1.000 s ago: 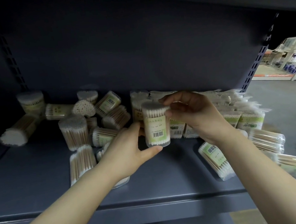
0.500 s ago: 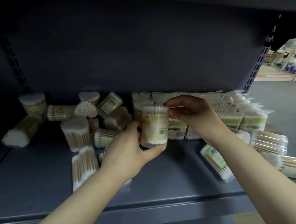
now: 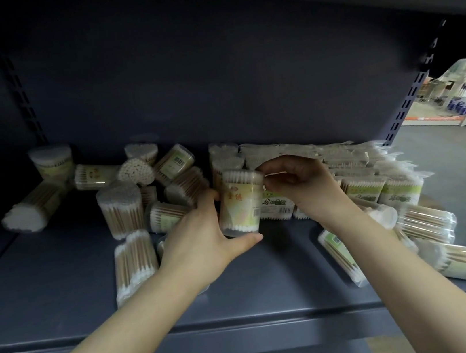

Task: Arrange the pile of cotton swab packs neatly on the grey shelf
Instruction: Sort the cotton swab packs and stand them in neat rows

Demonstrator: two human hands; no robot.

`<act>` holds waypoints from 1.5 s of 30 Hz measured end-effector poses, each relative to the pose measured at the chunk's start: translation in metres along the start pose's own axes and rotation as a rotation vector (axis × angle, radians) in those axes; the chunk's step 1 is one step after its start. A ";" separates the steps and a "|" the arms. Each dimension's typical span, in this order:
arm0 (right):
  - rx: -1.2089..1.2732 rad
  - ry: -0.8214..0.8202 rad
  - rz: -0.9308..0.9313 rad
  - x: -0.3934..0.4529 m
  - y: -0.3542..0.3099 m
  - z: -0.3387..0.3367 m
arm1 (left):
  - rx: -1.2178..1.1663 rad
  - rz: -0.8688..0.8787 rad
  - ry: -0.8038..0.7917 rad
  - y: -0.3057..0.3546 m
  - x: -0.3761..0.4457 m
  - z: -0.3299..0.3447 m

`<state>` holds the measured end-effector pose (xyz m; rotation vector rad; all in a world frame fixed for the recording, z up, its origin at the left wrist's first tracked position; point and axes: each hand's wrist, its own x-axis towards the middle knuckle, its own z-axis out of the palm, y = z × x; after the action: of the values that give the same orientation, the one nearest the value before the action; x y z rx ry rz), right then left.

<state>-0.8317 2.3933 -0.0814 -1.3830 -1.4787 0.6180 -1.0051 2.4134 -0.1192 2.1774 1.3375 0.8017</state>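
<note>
The upright swab pack [image 3: 240, 204] stands on the grey shelf [image 3: 59, 277], just in front of the row of bagged packs [image 3: 347, 177] lined along the back wall. The left hand [image 3: 204, 238] cups its lower side, thumb curled under the base and fingers round the far flank; the right hand [image 3: 296, 180] pinches its top rim with curled fingertips.

Judging by its clear wall and thin sticks, this pack is light and fairly stiff, a smooth plastic tub that could slip under a loose grip and tip easily, being tall for its base. The safest hold looks to be around the labelled middle or from above at the lid, with the base set flat before letting go. The bagged packs right of it look softer and would crumple if squeezed.

Left of the held pack, the loose tubs [image 3: 148, 186] lie jumbled, some upright, some on their sides; how many hide beneath the left forearm cannot be told. The right wrist covers part of the bagged row. Label print is too blurred to read, and the tubs at the shelf's right edge [image 3: 462, 263] are smeared.
</note>
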 end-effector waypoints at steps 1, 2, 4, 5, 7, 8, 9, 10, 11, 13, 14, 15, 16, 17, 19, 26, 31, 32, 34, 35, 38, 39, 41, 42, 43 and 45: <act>0.000 0.000 -0.003 0.000 -0.001 0.000 | -0.010 0.006 0.002 -0.001 0.001 0.000; 0.006 -0.001 -0.006 0.000 -0.002 0.000 | -0.031 0.009 0.010 -0.001 0.001 0.001; 0.028 -0.007 -0.007 -0.001 -0.004 0.000 | -0.089 0.008 0.031 -0.001 0.004 0.002; 0.028 -0.014 -0.005 -0.001 -0.004 0.001 | -0.117 0.003 0.037 -0.001 0.005 0.002; 0.002 -0.035 -0.004 -0.002 -0.006 0.002 | -0.153 0.000 0.041 0.001 0.007 0.003; -0.016 -0.043 -0.007 -0.002 -0.006 0.003 | -0.159 0.006 0.045 0.001 0.009 0.004; -0.041 -0.045 -0.016 -0.002 -0.006 0.003 | -0.155 0.015 0.054 0.001 0.010 0.005; -0.081 -0.041 -0.028 -0.002 -0.007 0.004 | -0.142 0.020 0.064 0.001 0.010 0.006; -0.137 -0.033 -0.041 -0.002 -0.007 0.004 | -0.121 0.028 0.076 0.001 0.010 0.006; -0.279 -0.019 -0.053 -0.001 -0.006 0.002 | -0.076 0.063 0.096 0.000 0.010 0.008; -0.350 -0.011 -0.048 0.001 -0.005 0.001 | -0.055 0.087 0.098 -0.001 0.010 0.008; -0.405 0.003 -0.036 0.002 -0.003 -0.001 | -0.033 0.106 0.096 -0.002 0.010 0.009; -0.440 0.020 -0.020 0.003 -0.001 -0.003 | -0.007 0.113 0.087 -0.003 0.011 0.010; -0.461 0.036 -0.004 0.004 0.001 -0.005 | 0.021 0.110 0.078 -0.003 0.011 0.010; -0.492 0.060 0.018 0.005 0.004 -0.008 | 0.068 0.100 0.073 -0.004 0.013 0.012; -0.578 0.086 0.038 0.009 0.013 -0.014 | 0.219 0.206 0.119 -0.007 0.015 0.016; -0.615 0.080 0.040 0.013 0.017 -0.014 | 0.312 0.326 0.154 -0.017 0.018 0.014; -0.622 0.079 0.037 0.014 0.017 -0.014 | 0.360 0.343 0.162 -0.019 0.019 0.013; -0.632 0.070 0.028 0.016 0.018 -0.012 | 0.456 0.382 0.222 -0.021 0.020 0.012; -0.636 0.063 0.027 0.017 0.018 -0.011 | 0.495 0.399 0.246 -0.020 0.021 0.011; -0.648 0.041 0.047 0.020 0.018 -0.008 | 0.538 0.423 0.269 -0.017 0.026 0.010; -0.641 0.034 0.056 0.021 0.019 -0.007 | 0.535 0.428 0.269 -0.017 0.028 0.010; -0.644 0.004 0.073 0.024 0.020 -0.005 | 0.543 0.449 0.275 -0.016 0.033 0.011; -0.662 -0.022 0.081 0.025 0.021 -0.004 | 0.549 0.457 0.277 -0.015 0.036 0.011; -0.681 -0.049 0.090 0.026 0.022 -0.003 | 0.552 0.462 0.277 -0.015 0.040 0.012; -0.706 -0.082 0.108 0.028 0.023 -0.002 | 0.571 0.457 0.269 -0.014 0.046 0.013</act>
<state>-0.8159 2.4245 -0.0919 -1.9991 -1.7862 0.2116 -0.9883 2.4600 -0.1267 2.9859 1.3259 0.9970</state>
